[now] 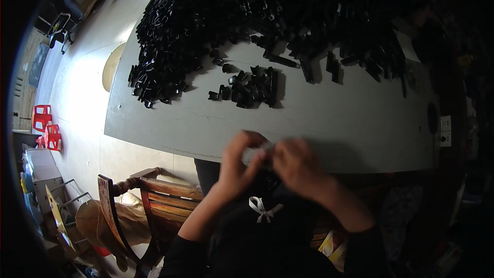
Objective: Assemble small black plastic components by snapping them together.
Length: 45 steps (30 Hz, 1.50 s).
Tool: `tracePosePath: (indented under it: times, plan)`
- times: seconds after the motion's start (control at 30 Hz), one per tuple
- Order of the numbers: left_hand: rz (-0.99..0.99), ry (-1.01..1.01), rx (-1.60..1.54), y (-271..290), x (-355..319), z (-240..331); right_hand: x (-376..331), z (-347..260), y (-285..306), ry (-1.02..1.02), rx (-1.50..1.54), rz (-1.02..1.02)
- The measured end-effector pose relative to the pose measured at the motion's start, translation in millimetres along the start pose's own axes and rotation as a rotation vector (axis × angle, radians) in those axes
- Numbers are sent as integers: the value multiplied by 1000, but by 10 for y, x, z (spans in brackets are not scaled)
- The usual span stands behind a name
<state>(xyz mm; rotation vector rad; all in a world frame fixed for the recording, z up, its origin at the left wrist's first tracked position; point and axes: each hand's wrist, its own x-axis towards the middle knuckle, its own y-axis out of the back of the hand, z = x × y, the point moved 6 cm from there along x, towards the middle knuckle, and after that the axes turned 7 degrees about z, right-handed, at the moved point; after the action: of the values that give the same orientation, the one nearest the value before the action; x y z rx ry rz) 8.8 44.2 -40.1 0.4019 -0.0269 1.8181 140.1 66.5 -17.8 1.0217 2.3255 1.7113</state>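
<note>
At the near edge of the grey table [329, 123], my left hand [240, 163] and my right hand [299, 167] meet fingertip to fingertip. Both are closed in a pinch around something small, mostly hidden by the fingers and blurred. Beyond them lies a small cluster of short black plastic pieces [244, 90]. A large heap of similar black pieces [167, 46] covers the far left of the table. Longer black strip-like parts [306, 69] are piled along the far middle and right.
A wooden slatted chair [170, 198] stands at the near left, with brown cloth [95, 226] beside it. Red stools [52, 137] are on the floor at far left. A wall socket [445, 131] is past the table's right end. The far right is dark.
</note>
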Motion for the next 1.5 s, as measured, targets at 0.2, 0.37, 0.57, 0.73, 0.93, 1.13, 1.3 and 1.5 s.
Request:
tracePosePath:
  times: [0.2, 0.37, 0.57, 0.73, 0.93, 1.13, 1.3, 1.5]
  plan:
    - [247, 124, 842, 284, 547, -338, 550, 1413, 282, -398, -128, 359]
    - [253, 78, 721, 161, 607, -334, 657, 1860, 204, -715, -339, 171]
    - [190, 33, 433, 367, 380, -236, 257, 1592, 256, -647, 164, 530]
    - [61, 175, 229, 279, 145, -82, -94, 1042, 154, -771, 739, 532]
    - [-15, 125, 160, 157, 97, 317, -151, 350, 263, -728, 1160, 377]
    - [-152, 60, 109, 136, 33, 470, -167, 146, 240, -520, 1011, 198]
    - [-186, 50, 44, 124, -2, 533, -203, 102, 337, -429, 931, 262]
    - [-178, -25, 81, 143, -11, 648, -199, 5, 495, -346, 833, 184]
